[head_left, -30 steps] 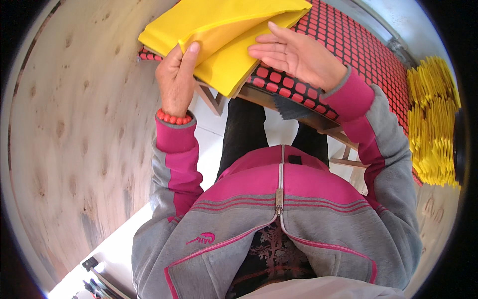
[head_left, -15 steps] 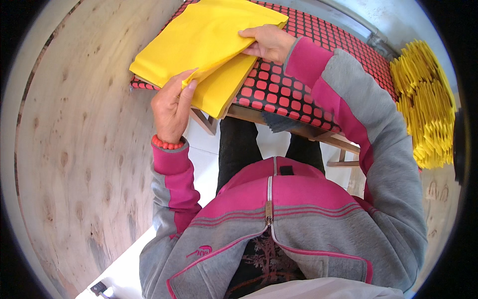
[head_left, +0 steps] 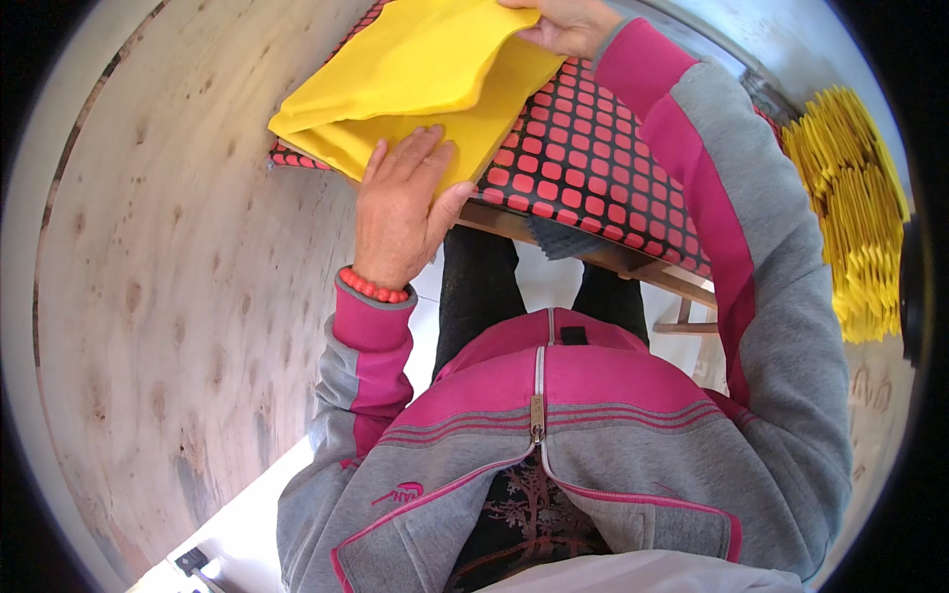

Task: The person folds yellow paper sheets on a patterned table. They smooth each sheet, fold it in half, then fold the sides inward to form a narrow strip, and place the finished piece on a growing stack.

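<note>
A yellow sheet [head_left: 405,64], thin and pliable, is partly lifted at the far left of the table. My right hand [head_left: 568,25] grips its far right corner between thumb and fingers. Beneath it another yellow sheet [head_left: 489,133] lies on a flat stack, and a gap shows between the two layers. My left hand [head_left: 400,208] rests with its fingers stretched out on the near edge of the lower sheet. A red bead bracelet circles that wrist.
A red-and-black checked cover [head_left: 603,163] spreads over the table, right of the sheets. Bundles of folded yellow pieces [head_left: 845,212] stand at the far right. A pale wooden panel [head_left: 178,257] rises on the left. Wooden legs show below the tabletop.
My left hand has let go of the upper sheet's near edge and now lies flat on the lower one. My right hand has moved away from me, still holding the upper sheet.
</note>
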A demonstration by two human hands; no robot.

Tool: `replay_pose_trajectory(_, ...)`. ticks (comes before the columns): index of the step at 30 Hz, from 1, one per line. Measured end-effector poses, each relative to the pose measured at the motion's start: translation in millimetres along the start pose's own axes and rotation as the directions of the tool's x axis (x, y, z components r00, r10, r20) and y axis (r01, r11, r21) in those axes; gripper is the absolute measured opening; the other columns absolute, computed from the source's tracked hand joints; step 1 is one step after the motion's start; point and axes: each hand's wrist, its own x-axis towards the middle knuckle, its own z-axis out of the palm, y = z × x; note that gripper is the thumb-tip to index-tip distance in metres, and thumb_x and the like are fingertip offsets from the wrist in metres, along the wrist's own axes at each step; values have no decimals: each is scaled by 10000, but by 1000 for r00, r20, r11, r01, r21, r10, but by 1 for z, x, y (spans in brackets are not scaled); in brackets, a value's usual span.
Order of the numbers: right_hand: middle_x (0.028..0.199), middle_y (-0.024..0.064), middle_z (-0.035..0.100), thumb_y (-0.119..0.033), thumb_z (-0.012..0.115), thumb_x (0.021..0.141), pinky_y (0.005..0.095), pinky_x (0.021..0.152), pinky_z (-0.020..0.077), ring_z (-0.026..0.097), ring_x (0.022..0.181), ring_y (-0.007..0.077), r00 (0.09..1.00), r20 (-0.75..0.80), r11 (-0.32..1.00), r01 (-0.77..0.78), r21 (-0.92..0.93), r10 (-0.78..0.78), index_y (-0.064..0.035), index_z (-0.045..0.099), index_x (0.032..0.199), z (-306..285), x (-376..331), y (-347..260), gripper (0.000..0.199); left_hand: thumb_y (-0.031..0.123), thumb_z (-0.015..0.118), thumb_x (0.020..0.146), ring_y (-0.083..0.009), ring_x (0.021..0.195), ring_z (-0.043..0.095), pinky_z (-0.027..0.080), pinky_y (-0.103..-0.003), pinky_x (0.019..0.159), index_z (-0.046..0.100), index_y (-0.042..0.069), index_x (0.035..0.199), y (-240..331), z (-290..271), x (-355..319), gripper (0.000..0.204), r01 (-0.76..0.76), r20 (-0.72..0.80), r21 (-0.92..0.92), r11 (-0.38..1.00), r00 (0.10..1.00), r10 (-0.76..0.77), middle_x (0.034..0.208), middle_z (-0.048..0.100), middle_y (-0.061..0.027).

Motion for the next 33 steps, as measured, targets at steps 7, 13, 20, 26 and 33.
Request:
replay_pose_trajectory(7,1321,259,632,-46,551,1018,429,994,574,658,1181,311,999,51,998,-16,58,13,140,475,1383,-73,-70,-41,416,236,651,975,-354,1255,605,420,-479,1113,683,14,1195,0,2,0,314,90,13,-17,996,996,-90,1296,676,-164)
replay_pose_trajectory(13,1155,123,735,-189,637,1018,302,802,633,754,938,179,996,-70,974,-66,-216,52,18,600,1323,-176,-184,-56,371,265,661,983,-323,1241,625,433,-489,1104,692,31,1225,-7,9,1,338,62,12,53,997,998,-63,1319,675,-151)
replay_pose_trajectory(20,1123,127,749,-194,702,961,309,821,615,751,937,172,952,-257,949,-224,-222,165,45,652,1248,-280,-267,-22,377,209,666,984,-341,1192,660,450,-461,1095,685,1,1215,43,-7,25,312,113,81,-7,994,990,-112,1252,705,-182)
replay_pose_trajectory(26,1148,145,735,-140,721,946,327,828,627,751,930,186,950,-242,944,-252,-210,200,52,582,1314,-291,-271,-19,438,246,658,996,-364,1187,661,482,-389,1059,667,-31,1238,107,46,95,367,-49,333,-546,837,904,270,1254,700,-209)
replay_pose_trajectory(33,1117,140,746,-152,700,951,323,838,607,747,931,200,939,-317,941,-221,-256,135,77,648,1227,-288,-273,-16,362,395,517,1057,-335,1414,482,368,-459,1170,545,51,1448,101,208,217,521,-385,415,-237,892,790,452,1524,509,-191)
